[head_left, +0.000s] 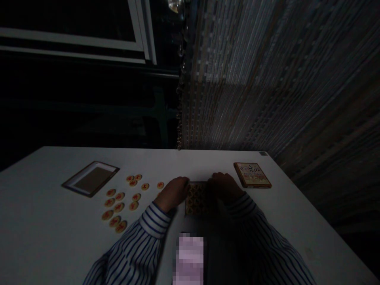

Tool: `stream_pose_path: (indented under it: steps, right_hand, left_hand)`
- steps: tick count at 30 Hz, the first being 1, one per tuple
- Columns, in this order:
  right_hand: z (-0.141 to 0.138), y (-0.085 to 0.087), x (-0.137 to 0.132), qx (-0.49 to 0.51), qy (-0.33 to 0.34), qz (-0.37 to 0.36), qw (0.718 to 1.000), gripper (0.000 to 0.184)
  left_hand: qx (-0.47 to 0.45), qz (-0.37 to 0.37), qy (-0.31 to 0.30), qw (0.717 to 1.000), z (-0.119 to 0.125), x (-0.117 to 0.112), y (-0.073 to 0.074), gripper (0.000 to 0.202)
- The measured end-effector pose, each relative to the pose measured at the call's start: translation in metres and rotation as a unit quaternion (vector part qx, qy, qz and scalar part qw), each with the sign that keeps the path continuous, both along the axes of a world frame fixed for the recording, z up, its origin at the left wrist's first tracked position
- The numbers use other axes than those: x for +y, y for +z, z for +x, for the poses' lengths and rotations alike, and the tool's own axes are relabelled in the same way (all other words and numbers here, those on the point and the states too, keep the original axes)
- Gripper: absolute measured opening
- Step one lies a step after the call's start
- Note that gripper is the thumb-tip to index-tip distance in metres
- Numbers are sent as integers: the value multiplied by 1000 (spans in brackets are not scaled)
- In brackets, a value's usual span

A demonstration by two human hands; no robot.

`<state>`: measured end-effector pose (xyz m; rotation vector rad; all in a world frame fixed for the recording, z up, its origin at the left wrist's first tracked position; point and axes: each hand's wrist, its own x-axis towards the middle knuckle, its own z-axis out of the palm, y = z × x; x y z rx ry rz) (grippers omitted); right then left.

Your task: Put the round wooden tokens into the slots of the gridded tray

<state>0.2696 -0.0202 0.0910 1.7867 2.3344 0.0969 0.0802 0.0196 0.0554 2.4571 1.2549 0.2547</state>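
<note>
A small patterned board lies on the white table in front of me. My left hand is curled over the board's upper left corner. At the upper right side of the board my right hand rests with fingers bent. Both wrists come out of blue-striped white sleeves. The light is dim, and I cannot see whether the fingers pinch the board or just press on it. Several round yellow pieces with red marks lie scattered to the left of my left hand.
A shallow box tray with a white rim lies at the far left of the table. A printed box lid lies to the right. Behind the table hang a woven blind and a dark window.
</note>
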Motion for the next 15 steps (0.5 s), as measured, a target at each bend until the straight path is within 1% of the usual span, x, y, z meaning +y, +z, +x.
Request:
stream_pose_path:
  steps: [3,10,15]
  right_hand:
    - [0,-1,1,-8,-2,-3,1000,21]
    - [2,-4,0,7,9,20,1000,19]
    - [1,-3,2,-6,4,11,1000,21]
  left_hand:
    - [-7,-3,9,1000,1,-1,2,25]
    - [-7,5,-5,1000,0,-2,3,24]
    - [15,8,2,1000,0,-2,5,23]
